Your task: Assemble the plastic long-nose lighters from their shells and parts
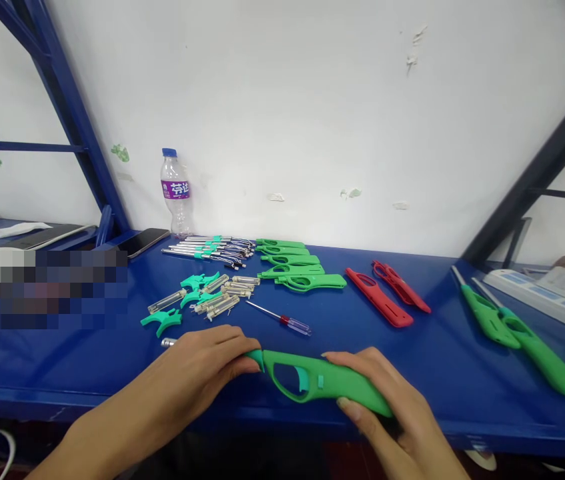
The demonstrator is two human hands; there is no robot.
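Note:
My two hands hold a green plastic lighter body [312,383] lying near the front edge of the blue table [437,360]. My left hand [202,363] is closed over its front end, where a metal tube tip pokes out to the left. My right hand [387,407] wraps round its handle end, thumb along the underside. A teal trigger shows in the handle opening. Just beyond the hands lies a small screwdriver [282,318] with a clear and red handle.
Behind are several green shells [297,267], teal triggers [162,321], clear tubes [222,300], metal rods [212,247], two red shells [387,293], two finished green lighters [522,337], a bottle [176,193], a phone [142,241] and a power strip [542,297].

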